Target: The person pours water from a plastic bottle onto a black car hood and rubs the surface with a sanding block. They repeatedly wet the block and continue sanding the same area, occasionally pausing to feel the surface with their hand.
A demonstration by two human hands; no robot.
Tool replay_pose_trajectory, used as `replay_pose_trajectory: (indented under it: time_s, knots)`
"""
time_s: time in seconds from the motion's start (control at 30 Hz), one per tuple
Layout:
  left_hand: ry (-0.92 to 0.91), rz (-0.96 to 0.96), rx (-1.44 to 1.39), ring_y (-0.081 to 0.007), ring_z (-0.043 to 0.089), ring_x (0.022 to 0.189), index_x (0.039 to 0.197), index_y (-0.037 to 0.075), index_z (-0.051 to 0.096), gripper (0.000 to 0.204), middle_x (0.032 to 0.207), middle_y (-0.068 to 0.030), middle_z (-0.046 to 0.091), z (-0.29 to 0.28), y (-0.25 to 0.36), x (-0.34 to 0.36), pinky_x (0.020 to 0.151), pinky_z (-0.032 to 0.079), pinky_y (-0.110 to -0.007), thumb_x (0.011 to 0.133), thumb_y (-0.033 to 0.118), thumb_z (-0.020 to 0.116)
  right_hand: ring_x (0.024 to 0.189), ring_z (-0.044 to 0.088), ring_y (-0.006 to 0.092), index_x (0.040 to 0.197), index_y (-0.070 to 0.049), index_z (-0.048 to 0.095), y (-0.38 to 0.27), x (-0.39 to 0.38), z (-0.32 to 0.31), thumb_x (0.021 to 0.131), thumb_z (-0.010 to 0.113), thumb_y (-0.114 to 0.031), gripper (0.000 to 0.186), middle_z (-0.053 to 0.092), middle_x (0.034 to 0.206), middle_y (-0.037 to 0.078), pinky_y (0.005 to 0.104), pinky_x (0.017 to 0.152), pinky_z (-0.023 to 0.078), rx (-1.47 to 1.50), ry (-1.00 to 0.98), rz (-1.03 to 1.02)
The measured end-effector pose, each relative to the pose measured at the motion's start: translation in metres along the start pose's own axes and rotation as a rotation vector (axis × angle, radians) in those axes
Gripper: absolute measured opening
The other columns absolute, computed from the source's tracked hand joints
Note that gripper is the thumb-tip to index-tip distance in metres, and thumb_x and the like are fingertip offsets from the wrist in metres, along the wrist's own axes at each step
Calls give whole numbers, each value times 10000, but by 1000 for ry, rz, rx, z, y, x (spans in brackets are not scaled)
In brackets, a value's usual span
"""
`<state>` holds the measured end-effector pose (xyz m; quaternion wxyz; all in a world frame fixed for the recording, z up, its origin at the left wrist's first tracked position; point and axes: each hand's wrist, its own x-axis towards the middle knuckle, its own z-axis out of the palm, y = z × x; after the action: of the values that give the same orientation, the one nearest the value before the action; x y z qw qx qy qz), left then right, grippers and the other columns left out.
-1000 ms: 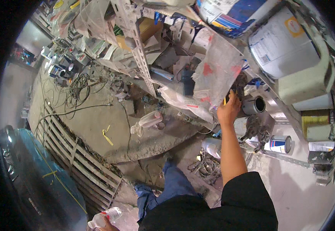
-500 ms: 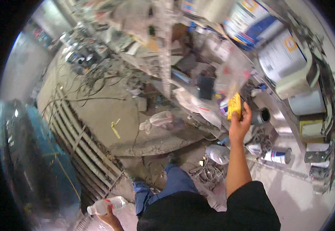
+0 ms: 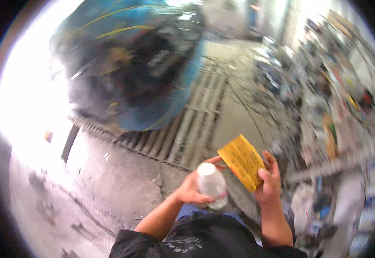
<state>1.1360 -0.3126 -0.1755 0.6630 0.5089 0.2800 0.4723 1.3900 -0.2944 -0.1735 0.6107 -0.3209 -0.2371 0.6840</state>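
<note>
In front of my body, my left hand [image 3: 189,189] is wrapped round a clear plastic bottle [image 3: 215,189]. Its white cap points up toward me and the bottle is roughly upright. To the right of it, my right hand [image 3: 270,182] pinches a yellow sheet of what looks like sandpaper [image 3: 241,161], dark print on the visible face. The thumb lies on the sheet's lower right edge, with the fingers behind it. The sheet is tilted and its upper left corner is close to the left hand's fingertips; whether they touch I cannot tell.
Ahead to the left stands a large dark, glossy body with blue covering and yellow tape [image 3: 148,64], blurred. A metal floor grating [image 3: 192,116] runs beside it. Cables and clutter lie ahead to the right, near a loaded shelf [image 3: 338,165]. Bright light floods the left.
My view has swung left, away from the shelf of cans. Both hands, once wide apart, are now close together before me, still holding the bottle and the yellow sandpaper.
</note>
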Motion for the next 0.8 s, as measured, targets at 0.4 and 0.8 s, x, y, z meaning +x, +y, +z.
replay_pose_trajectory:
  time_s: [0.4,0.8]
  knots:
    - [420,76,-46,-213,586,1233,1452,23,447,1001,1330,-100,602,-231,107,-187,1085,450,-401,647,327,957,1098,659,342,1255,-45,595,238,64,250,832,726,-1,445,670,1137,152,448,980,549,-987,-1019,-1144]
    - [691,61,-117,-245,512,1349,1529,-40,395,1175,1524,-140,447,-309,185,-275,1126,401,-405,576,330,973,1398,449,370,1429,-93,509,339,73,398,813,756,-68,664,621,1370,99,570,1160,351,-907,-1484,-671]
